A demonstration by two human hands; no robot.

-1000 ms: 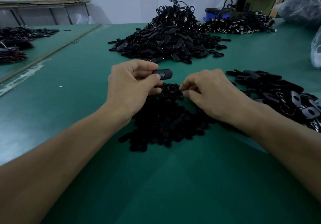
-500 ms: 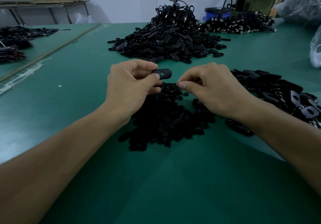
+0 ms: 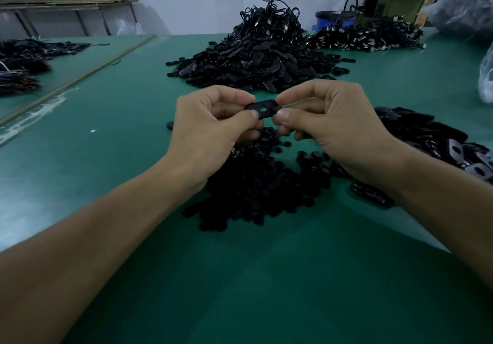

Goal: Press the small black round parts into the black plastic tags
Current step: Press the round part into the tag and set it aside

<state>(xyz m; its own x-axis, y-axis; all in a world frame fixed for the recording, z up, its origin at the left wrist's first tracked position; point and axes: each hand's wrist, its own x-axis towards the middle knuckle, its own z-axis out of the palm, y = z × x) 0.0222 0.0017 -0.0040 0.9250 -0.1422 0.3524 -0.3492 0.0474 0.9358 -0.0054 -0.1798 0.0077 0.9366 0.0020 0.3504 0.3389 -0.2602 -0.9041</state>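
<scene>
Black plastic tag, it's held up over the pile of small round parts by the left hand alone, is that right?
Not by the left hand alone. The head view shows the left hand pinching one end of the black plastic tag and the right hand pinching the other. It is held up over the pile of small round parts.

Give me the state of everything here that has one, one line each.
black plastic tag: lifted off the green table, pinched at both ends, its hole showing.
left hand: pinches the tag's left end.
right hand: pinches the tag's right end.
small round parts: loose pile on the table under the hands.
far heap of tags: piled high, untouched.
tags at right: spread low on the table.
</scene>
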